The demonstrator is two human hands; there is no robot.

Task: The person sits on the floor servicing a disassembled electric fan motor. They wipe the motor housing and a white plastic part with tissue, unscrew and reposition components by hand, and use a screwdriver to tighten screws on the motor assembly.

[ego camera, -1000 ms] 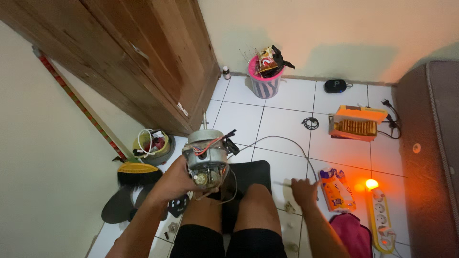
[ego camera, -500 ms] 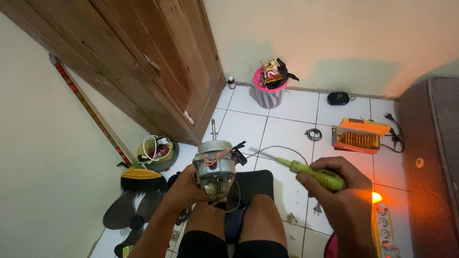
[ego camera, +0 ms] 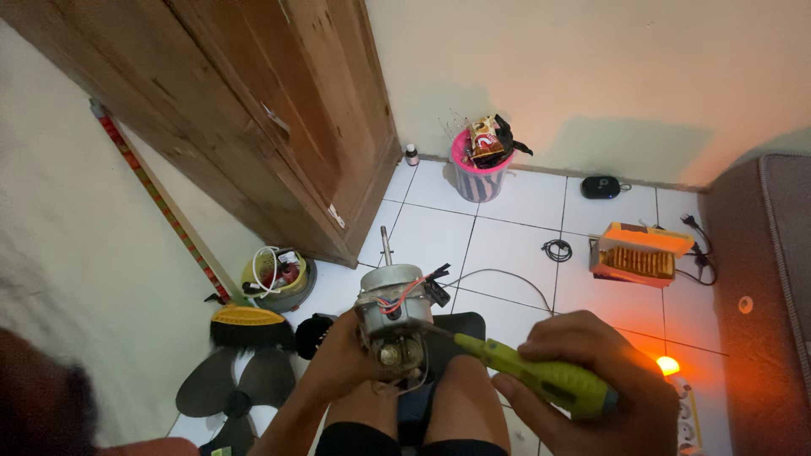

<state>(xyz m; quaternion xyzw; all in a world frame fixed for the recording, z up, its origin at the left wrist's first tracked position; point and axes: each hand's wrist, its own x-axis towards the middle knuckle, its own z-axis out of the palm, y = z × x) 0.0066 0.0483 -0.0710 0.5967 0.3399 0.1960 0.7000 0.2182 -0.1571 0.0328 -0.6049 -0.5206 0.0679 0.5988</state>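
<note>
The right hand [ego camera: 591, 371] has its grip closed fully around the yellow-green handle of a screwdriver [ego camera: 541, 380], fingers curled over the top and thumb beneath. The tool's dark shaft runs up and to the left, and its tip meets the side of a fan motor [ego camera: 393, 317] near the lower housing. The right forearm comes in from the lower right corner, wrist bent slightly inward.

The left hand [ego camera: 342, 359] wraps the motor from the left and below, grip tight on the grey metal casing, holding it above the person's knees with its shaft [ego camera: 386, 245] pointing up and away. Red and dark wires loop over the motor's top, and a thin cable trails off to the right across the floor.

The person sits on white floor tiles [ego camera: 507, 245]. To the left lie dark fan blades [ego camera: 228, 388] and a yellow-backed brush [ego camera: 245, 325]; a wooden cabinet [ego camera: 279, 118] stands behind. Farther back sits a pink-rimmed bin [ego camera: 480, 173], and to the right an orange box [ego camera: 638, 253] near a glowing orange lamp [ego camera: 667, 365].
</note>
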